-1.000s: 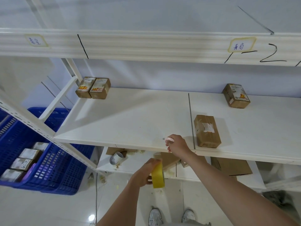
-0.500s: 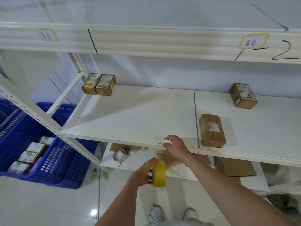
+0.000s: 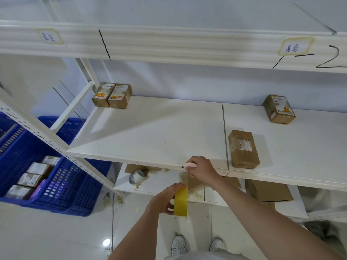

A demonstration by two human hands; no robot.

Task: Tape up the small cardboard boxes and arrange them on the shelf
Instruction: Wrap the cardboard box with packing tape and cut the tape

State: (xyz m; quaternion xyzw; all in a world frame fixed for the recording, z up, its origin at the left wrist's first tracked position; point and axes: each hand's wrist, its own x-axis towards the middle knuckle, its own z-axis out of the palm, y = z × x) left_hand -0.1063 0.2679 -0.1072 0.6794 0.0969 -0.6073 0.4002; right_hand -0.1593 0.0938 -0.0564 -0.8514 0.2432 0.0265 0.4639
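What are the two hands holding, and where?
Left hand grips the yellow tape roll by its side. Right hand holds a small pink cutter by its body.

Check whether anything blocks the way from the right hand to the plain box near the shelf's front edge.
Nothing visible does. The right hand, gripping a pink cutter, is at the shelf edge; only bare board lies between it and the plain box.

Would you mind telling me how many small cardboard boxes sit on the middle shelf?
4: a touching pair at back left, one at back right, one near the front edge.
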